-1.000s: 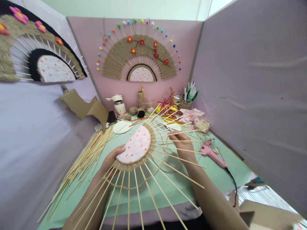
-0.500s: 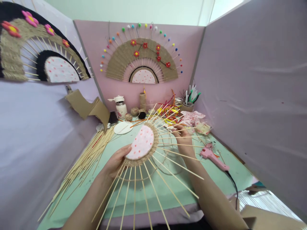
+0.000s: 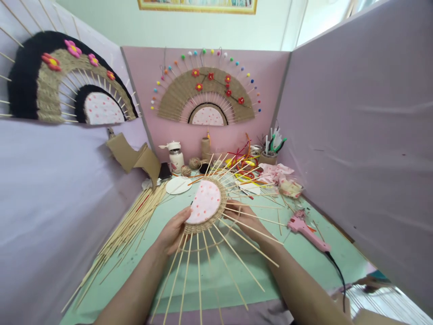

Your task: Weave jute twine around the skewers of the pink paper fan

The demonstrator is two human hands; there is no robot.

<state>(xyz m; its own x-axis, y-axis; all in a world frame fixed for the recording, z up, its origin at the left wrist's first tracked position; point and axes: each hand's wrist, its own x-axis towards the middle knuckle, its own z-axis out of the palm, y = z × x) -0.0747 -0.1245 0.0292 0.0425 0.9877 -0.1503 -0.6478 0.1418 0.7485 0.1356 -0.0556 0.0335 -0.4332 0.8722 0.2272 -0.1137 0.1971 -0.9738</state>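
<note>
A half-round fan frame with a pink-spotted white centre (image 3: pixel 206 203), a woven twine band (image 3: pixel 221 205) and thin sticks (image 3: pixel 199 275) fanning outward is held tilted above the table. My left hand (image 3: pixel 174 230) is closed on its lower left edge, thumb in front. My right hand (image 3: pixel 245 219) is behind the right-hand sticks, close to the woven band, fingers curled and partly hidden. A loose strand of twine (image 3: pixel 209 248) loops under the lower sticks and rises toward my right hand, which seems closed on it.
Loose sticks (image 3: pixel 118 230) lie along the left side. A pink glue gun (image 3: pixel 309 232) with a black cord rests at the right. Behind are a bottle (image 3: pixel 176 159), twine balls (image 3: pixel 194 163), coloured wires (image 3: pixel 246 164) and a white oval piece (image 3: pixel 178 185). Finished fans (image 3: pixel 176 97) hang on the partitions.
My right hand has come from the far upper sticks in and down to the woven band. The loose twine loop at the right looks smaller. My left hand keeps its hold; the view has shifted.
</note>
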